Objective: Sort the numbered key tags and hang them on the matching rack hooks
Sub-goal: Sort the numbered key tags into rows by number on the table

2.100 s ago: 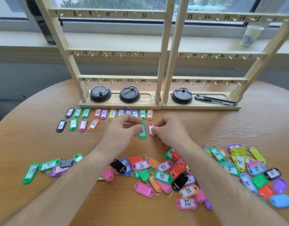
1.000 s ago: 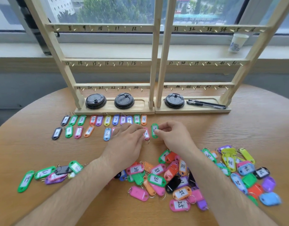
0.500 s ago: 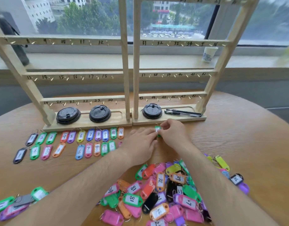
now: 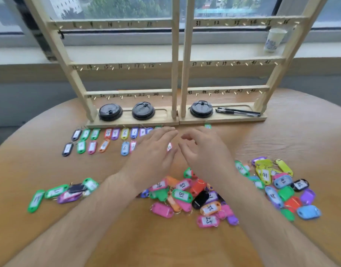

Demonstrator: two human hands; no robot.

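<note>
Head view: rack hooks [image 4: 127, 67] all bare, nothing hung yet. Low-numbered key tags [image 4: 108, 134] lie in two rows centre-left; mixed pile [image 4: 185, 195] at lower centre is unsorted. Mid-frame, left hand [image 4: 154, 157] and right hand [image 4: 206, 153] hover with fingers loosely spread, apparently empty (blurred).

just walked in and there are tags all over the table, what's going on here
A person is sorting numbered key tags on a round wooden table. Low numbers lie in two rows in front of the wooden rack, and a mixed pile waits nearer the person. The left hand and right hand hover over the right end of the rows, fingers loose, holding nothing visible. One green tag lies by the right rack base. No tag hangs on the hooks yet.
</note>
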